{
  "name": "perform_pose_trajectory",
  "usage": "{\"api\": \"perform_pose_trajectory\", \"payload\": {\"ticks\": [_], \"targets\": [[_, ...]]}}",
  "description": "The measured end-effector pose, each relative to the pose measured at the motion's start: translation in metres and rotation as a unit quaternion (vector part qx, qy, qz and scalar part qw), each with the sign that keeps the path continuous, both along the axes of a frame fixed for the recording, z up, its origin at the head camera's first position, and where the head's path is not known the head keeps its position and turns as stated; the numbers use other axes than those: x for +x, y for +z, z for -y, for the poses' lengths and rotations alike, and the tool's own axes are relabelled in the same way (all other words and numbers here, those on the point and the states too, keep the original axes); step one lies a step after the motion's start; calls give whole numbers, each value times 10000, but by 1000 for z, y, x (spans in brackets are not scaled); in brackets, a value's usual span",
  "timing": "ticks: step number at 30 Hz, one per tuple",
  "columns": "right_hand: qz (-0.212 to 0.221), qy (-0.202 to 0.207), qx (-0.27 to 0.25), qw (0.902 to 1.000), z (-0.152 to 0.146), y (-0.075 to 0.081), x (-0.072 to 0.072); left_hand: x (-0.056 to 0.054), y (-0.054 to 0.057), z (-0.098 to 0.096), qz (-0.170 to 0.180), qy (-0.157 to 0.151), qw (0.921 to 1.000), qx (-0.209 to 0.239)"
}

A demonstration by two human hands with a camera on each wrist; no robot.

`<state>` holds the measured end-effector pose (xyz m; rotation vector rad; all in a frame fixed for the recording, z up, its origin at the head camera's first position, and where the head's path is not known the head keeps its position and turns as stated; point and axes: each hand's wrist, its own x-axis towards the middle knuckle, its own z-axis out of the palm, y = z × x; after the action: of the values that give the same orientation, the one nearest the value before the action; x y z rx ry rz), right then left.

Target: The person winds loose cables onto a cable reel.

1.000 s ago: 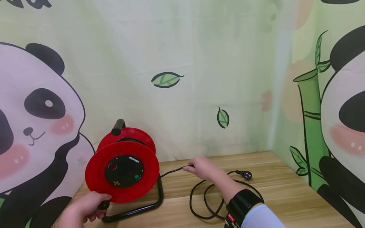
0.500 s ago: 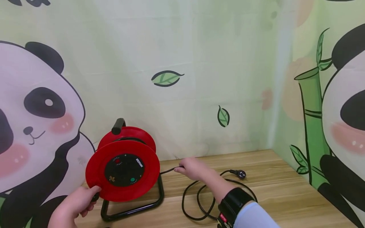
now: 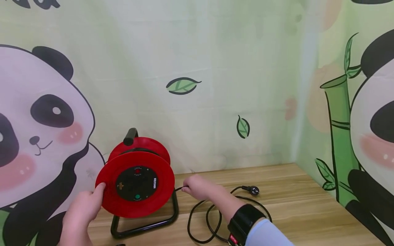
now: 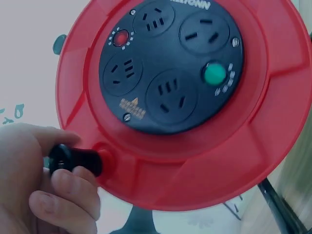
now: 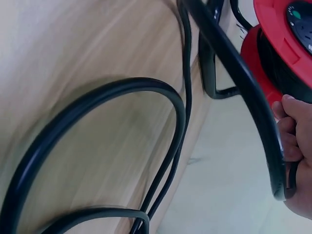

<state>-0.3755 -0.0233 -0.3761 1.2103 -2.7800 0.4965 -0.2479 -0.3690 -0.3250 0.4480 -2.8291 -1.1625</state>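
Note:
A red cable reel (image 3: 114, 201) with a black socket panel (image 4: 170, 68) stands on a black tube frame (image 3: 144, 228). At its lower left rim is my left hand (image 3: 83, 208), its thumb and fingers curled round the black crank knob (image 4: 78, 160); in the head view the hand hides that knob. Just right of the reel, my right hand (image 3: 198, 187) grips the black cable (image 3: 190, 225) between the reel and the loose loops. The right wrist view shows that hand (image 5: 297, 141) close to the red drum, with cable coming out of the fist.
Loose cable loops lie on the wooden table (image 3: 277, 177), ending in a black plug (image 3: 253, 190) toward the right. Behind stands a backdrop (image 3: 209, 68) printed with pandas and leaves. A black carrying handle (image 3: 130, 136) tops the reel.
The reel's face has turned clockwise, my left hand moving left and up with the knob. My right hand has moved left toward the reel, and the loops and plug have shifted left.

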Motion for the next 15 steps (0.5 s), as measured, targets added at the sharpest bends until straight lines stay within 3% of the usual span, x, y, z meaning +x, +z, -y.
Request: {"api": "perform_pose_trajectory", "payload": {"ticks": [7,15], "targets": [[-77,28,164,9998,16,-10,3,0,4,-14,-595,426,9971,-199],[-156,-49,182,9997,20,-12,6,-2,3,-19,-846,671,9935,-350]]}}
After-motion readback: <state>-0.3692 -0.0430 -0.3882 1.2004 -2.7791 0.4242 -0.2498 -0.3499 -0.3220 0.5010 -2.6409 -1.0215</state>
